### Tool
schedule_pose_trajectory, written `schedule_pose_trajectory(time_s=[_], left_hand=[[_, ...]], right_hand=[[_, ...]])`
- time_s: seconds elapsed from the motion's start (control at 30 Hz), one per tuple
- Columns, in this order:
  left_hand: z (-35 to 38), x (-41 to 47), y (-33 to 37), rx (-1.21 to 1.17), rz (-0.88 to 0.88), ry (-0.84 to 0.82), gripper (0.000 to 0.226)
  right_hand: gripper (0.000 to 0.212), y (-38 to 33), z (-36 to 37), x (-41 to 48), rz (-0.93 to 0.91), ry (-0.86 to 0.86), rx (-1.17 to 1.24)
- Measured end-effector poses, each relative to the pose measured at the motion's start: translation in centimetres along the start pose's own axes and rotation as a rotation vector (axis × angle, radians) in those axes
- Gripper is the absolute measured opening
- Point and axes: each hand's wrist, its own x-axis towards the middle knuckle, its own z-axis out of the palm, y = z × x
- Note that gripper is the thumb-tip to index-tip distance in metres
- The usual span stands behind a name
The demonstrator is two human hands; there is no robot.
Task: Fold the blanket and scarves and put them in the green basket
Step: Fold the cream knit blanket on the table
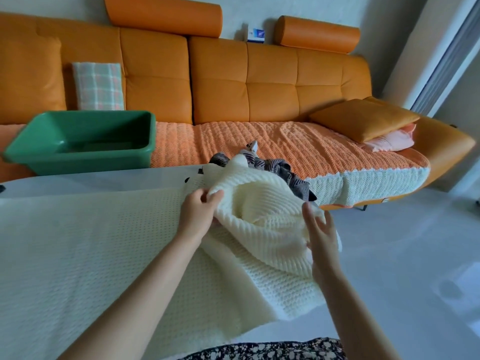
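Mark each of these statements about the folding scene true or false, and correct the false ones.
1. The green basket sits on the sofa. True.
2. The basket already holds a folded scarf. False: no fabric shows inside it.
3. The left hand grips a bunch of the cream blanket. True.
4. The right hand is closed in a fist around the blanket. False: its fingers are spread open against the blanket's side.
5. A dark patterned scarf lies beyond the blanket. True.
6. The checked cushion lies flat on the floor. False: it leans upright against the sofa back.
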Motion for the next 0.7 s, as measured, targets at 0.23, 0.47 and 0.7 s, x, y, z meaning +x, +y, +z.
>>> schedule_pose_trajectory(time_s=[0.23,0.47,0.7], left_hand=[[-5.5,-1.7,-0.8,-0.136,0.013,0.054,0.017],[-10.4,-3.0,-4.9,0.061,-0.025,0.133,0.039],[-7.9,-3.4,-3.4,-0.023,-0.025,-0.037,0.05]], right_hand=[[0.067,-3.3,6.8,1.7,-0.075,-0.061,-0.123],[0.031,-4.9,13.0,-2.3,-0.425,-0.282,-0.294],[0.028,-3.5,14.1,-6.2,-0.536,-0.669,-0.547]])
